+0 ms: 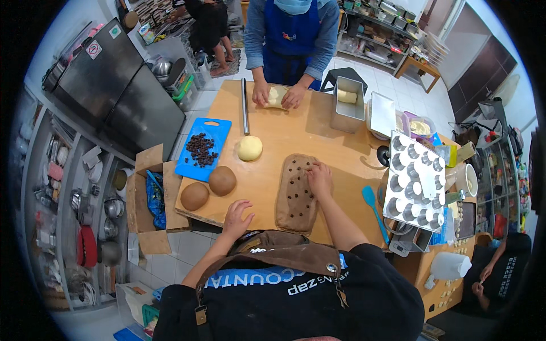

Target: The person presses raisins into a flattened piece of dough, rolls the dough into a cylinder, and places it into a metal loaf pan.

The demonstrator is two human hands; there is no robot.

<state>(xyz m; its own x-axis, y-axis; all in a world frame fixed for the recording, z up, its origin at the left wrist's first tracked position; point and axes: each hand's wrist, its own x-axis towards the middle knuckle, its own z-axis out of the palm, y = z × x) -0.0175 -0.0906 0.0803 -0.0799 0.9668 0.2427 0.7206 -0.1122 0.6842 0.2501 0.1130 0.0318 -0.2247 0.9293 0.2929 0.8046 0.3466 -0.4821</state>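
Note:
A flat brown dough sheet (293, 196) dotted with dark chocolate chips lies lengthwise in front of me on the table. My right hand (320, 181) rests at its upper right edge, fingers drawn together against the dough; anything between the fingertips is hidden. My left hand (236, 219) hovers by the table's near edge, fingers apart and empty. Left of the sheet sit two brown dough balls, one nearer (194, 196) and one farther (222, 181), and a pale yellow dough ball (249, 148). A blue cutting board (213, 129) carries a pile of chocolate chips (200, 150).
Across the table (267, 190) a co-worker's hands (278, 98) press pale dough beside a metal rolling pin (245, 108). A loaf tin (348, 116) holds dough. To the right are a blue spatula (372, 204) and a tray of metal cups (414, 182). A cardboard box (153, 227) stands left.

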